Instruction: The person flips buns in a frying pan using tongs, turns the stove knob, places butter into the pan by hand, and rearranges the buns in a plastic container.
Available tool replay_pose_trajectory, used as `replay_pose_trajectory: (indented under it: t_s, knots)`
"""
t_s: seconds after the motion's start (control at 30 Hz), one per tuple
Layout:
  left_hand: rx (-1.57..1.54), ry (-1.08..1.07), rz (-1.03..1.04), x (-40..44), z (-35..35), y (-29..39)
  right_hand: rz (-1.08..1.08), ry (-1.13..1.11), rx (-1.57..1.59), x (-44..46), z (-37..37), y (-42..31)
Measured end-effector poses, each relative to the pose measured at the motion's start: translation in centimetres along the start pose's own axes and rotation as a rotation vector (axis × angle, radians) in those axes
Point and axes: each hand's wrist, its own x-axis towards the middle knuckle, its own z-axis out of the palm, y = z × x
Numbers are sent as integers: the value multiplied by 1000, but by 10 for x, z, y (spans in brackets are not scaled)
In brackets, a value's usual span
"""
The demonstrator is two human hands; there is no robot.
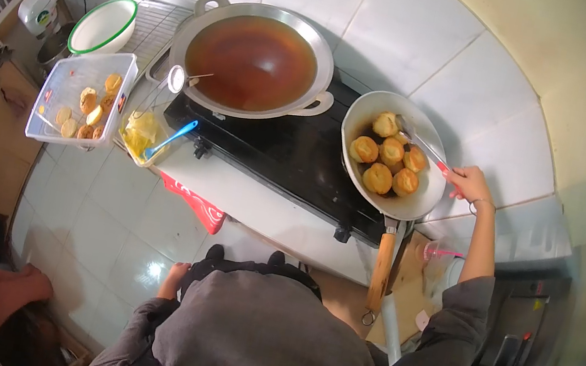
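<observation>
My right hand [467, 184] is closed on the red handle of a metal utensil [425, 145], whose head touches a golden round piece [386, 124] in the white frying pan [425, 193]. Several browned round pieces [392, 151] lie in the pan around it. The pan sits at the right end of the black stove [275, 152], its wooden handle [381, 269] pointing toward me. Down by my waist, my left hand [177, 272] hangs beside my body; its fingers are too small to make out.
A big wok [318, 40] of brown liquid stands on the stove's left. Left of it are a plastic box [58, 93] with round pieces, a tub of yellow spread [140, 136] with a blue brush [174, 137], and a green-rimmed bowl [103, 28]. Other people show at both lower corners.
</observation>
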Motion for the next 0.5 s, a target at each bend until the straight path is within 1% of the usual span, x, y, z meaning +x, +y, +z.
replay_pose_trajectory:
  t_s: [0.07, 0.13, 0.2, 0.27, 0.33, 0.5]
  knots:
    - [-152, 52, -161, -16, -4, 33, -2, -7, 52, 1, 0, 4]
    - [-234, 31, -160, -17, -4, 33, -2, -22, 82, 5, 0, 8]
    - [-252, 20, -112, -17, -3, 31, -2, -45, 88, 8, 1, 9]
    - [-287, 28, -139, -14, -2, 28, -1, -56, 83, 9, 1, 4]
    - [-343, 54, -247, -11, -1, 28, 1, -65, 78, 7, 3, -3]
    - [-331, 95, -230, -6, 0, 14, -9, -82, 86, 14, 3, 1]
